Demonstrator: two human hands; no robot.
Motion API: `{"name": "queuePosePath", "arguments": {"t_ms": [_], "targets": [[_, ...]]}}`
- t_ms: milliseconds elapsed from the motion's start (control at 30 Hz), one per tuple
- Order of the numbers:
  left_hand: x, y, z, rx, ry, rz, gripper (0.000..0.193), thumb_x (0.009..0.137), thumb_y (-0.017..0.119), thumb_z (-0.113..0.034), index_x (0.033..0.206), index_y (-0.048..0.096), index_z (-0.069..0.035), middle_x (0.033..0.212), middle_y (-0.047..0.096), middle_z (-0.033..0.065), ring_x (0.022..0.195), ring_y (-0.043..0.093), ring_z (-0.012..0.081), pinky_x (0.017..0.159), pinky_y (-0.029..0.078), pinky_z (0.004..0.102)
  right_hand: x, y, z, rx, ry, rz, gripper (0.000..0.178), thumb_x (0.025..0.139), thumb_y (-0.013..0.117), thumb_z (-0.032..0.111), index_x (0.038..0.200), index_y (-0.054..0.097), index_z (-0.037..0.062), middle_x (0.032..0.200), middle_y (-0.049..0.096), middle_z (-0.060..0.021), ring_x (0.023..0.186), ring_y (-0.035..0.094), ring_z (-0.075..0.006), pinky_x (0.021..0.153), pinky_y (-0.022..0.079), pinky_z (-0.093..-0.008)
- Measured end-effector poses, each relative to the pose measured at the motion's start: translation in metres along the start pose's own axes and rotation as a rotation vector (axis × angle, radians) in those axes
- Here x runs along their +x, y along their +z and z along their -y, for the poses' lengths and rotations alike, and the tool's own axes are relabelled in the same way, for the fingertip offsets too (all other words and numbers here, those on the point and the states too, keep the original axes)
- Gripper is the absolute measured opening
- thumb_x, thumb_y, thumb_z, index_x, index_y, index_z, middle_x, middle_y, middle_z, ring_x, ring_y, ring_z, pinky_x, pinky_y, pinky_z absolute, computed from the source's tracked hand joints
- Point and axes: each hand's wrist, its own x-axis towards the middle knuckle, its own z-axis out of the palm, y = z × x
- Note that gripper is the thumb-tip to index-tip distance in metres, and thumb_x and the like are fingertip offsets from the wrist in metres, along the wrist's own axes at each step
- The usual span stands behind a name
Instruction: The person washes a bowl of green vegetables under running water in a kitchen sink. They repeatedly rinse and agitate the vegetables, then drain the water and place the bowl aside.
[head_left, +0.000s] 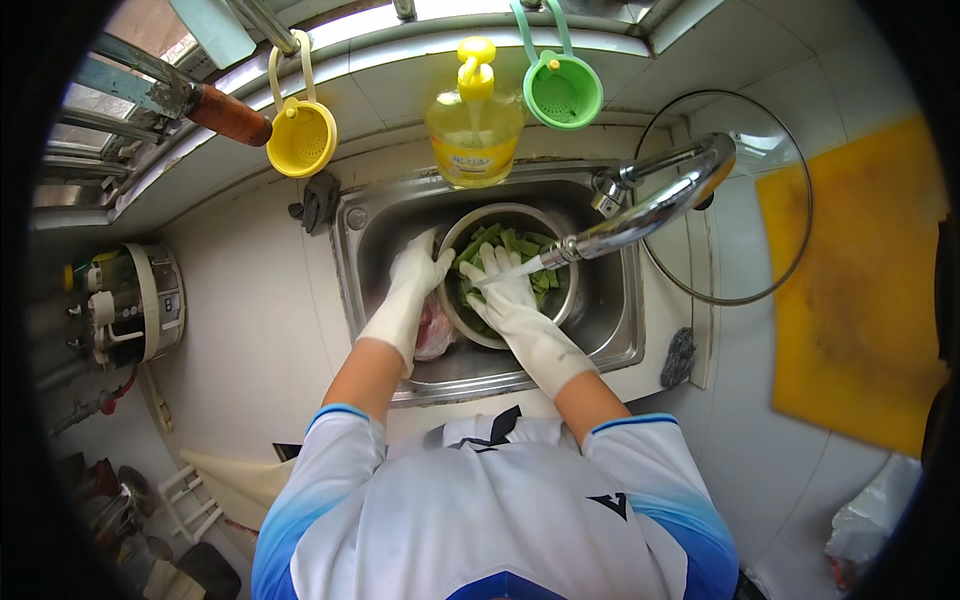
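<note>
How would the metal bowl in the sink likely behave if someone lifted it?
The bowl would probably stay stiff, since its round metal rim looks rigid. It may feel heavier than its size suggests, because it holds greens while water runs into it from the tap. Its metal could be slippery where that water wets it.

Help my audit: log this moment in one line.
left hand: at metal bowl rim; right hand: on greens; faucet: running; bowl: in sink; hands: gloved

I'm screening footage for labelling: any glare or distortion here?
Head view throughout: bright highlights on the chrome tap and glass lid; fisheye distortion bows the window ledge; corners go black; green leaves in the bowl are distinguishable.
</note>
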Motion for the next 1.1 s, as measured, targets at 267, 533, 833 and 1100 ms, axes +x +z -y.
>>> {"name": "queuePosePath", "arguments": {"t_ms": [267, 533, 833, 1100], "targets": [[-0.011, -0.007, -0.010, 0.251, 0.082, 0.199, 0.029, 0.095, 0.072, -0.032, 0.112, 0.075, -0.009, 0.112, 0.077, 0.0178, 0.113, 0.070, 0.0391, 0.098, 0.056, 0.0486, -0.022, 0.053, -0.088, 1.198, 0.231, -0.438, 0.050, 0.109, 0.060, 0.021, 0.156, 0.047, 0.0124, 0.155, 0.054, -0.0142, 0.142, 0.056, -0.0268, 0.114, 0.051, -0.0486], [-0.017, 0.053, -0.054, -0.078, 0.155, 0.066, 0.084, 0.086, 0.083, -0.033, 0.157, 0.050, -0.004, 0.152, 0.058, 0.0289, 0.145, 0.053, 0.0424, 0.123, 0.043, 0.0457, 0.001, 0.052, -0.096, 1.135, 0.494, -0.309, 0.078, 0.090, 0.084, 0.022, 0.155, 0.049, -0.0030, 0.154, 0.057, -0.0263, 0.147, 0.053, -0.0359, 0.125, 0.040, -0.0450], [0.004, 0.071, -0.049, -0.451, -0.187, 0.298, 0.098, 0.084, 0.088, -0.033, 0.165, 0.041, -0.003, 0.154, 0.060, 0.0233, 0.144, 0.058, 0.0332, 0.120, 0.044, 0.0361, 0.022, 0.045, -0.095, 1.333, 0.518, -0.132, 0.067, 0.096, 0.081, 0.028, 0.148, 0.057, -0.0052, 0.143, 0.067, -0.0184, 0.130, 0.064, -0.0270, 0.114, 0.048, -0.0363], [-0.053, 0.040, -0.036, -0.298, 0.118, 0.352, 0.062, 0.093, 0.078, -0.026, 0.148, 0.060, -0.004, 0.146, 0.064, 0.0227, 0.144, 0.053, 0.0386, 0.122, 0.042, 0.0439, -0.020, -0.009, -0.057, 0.963, 0.403, 0.073, 0.052, 0.095, 0.080, 0.027, 0.141, 0.068, 0.0054, 0.131, 0.075, -0.0146, 0.120, 0.071, -0.0280, 0.108, 0.054, -0.0391]]}}
